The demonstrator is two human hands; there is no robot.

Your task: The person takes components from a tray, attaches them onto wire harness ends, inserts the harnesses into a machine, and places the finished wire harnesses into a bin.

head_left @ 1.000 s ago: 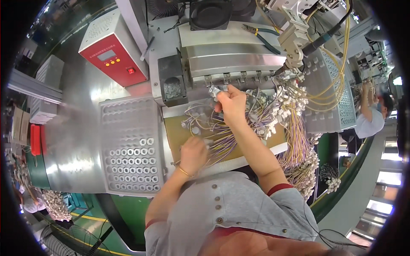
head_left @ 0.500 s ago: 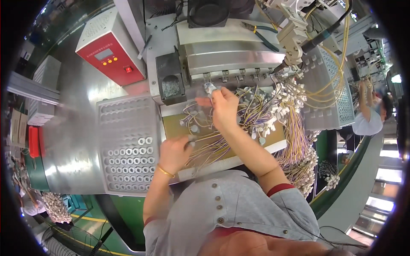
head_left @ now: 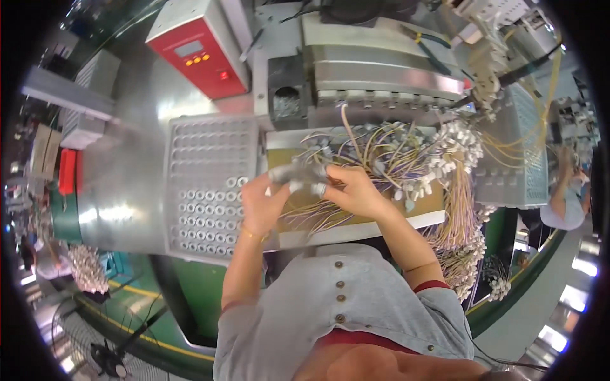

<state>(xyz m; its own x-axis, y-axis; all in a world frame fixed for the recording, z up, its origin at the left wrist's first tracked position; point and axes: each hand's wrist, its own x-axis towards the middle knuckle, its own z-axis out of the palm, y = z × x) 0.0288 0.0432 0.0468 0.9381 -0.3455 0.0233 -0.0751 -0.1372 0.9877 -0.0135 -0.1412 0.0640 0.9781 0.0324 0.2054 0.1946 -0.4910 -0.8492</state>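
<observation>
My left hand [head_left: 259, 204] and my right hand [head_left: 359, 192] are close together over the near left side of the wire pile, with pale covers on some fingertips. Both are closed in a pinch, and a blurred grey patch [head_left: 301, 173] lies between them. Whether that is a part or covered fingers is not clear. Beneath and beyond them spread the yellow and purple wires [head_left: 387, 149] with white and grey ends, on a brown board [head_left: 279, 159]. One wire [head_left: 348, 130] stands up from the row of small metal fittings [head_left: 381, 100] on the machine's front.
To the left lies a grey tray [head_left: 170, 190] partly filled with ring-shaped parts [head_left: 210, 210]. Behind stand a red control box [head_left: 206, 57], a dark bin [head_left: 286, 79] and pliers [head_left: 432, 54]. White-ended wire bundles [head_left: 460, 209] hang at right; another person [head_left: 562, 206] sits farther off.
My right hand has drawn back from the machine's fittings toward my left hand, which has moved slightly up. A wire now stands at the fittings. The whole view has shifted.
</observation>
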